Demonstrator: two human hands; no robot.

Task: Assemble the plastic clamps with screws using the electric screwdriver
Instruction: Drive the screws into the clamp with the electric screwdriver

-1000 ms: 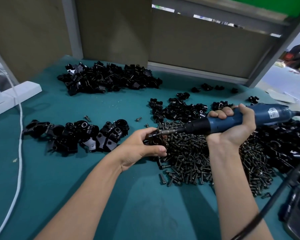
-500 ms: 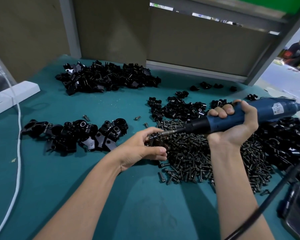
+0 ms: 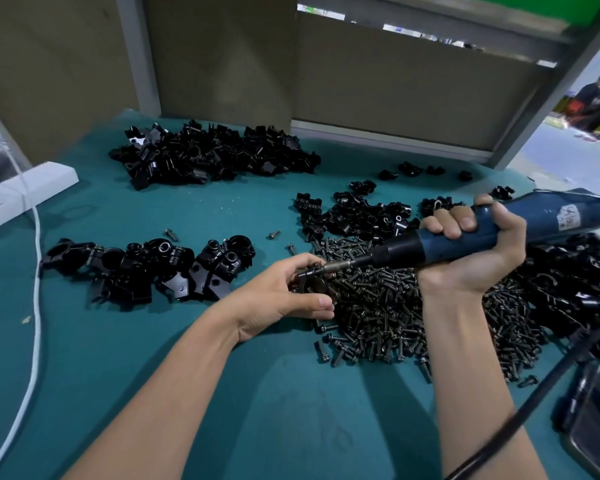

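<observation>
My left hand (image 3: 281, 299) grips a small black plastic clamp (image 3: 310, 284) at the left edge of the pile of dark screws (image 3: 413, 313); the fingers hide most of the clamp. My right hand (image 3: 471, 251) is wrapped round the blue electric screwdriver (image 3: 492, 230), held nearly level and pointing left. Its metal bit (image 3: 340, 265) meets a screw head on the clamp. A row of joined black clamps (image 3: 146, 268) lies left of my left hand.
A large heap of black clamp parts (image 3: 215, 155) lies at the back, a smaller heap (image 3: 357, 216) behind the screws, another heap (image 3: 575, 282) at the right. Loose screws (image 3: 274, 233) dot the teal mat. A white cable (image 3: 35, 271) runs down the left. The screwdriver's black cord (image 3: 520, 410) crosses bottom right.
The screwdriver's rear end has risen slightly while its bit stays on the clamp. My left hand keeps its hold in about the same spot.
</observation>
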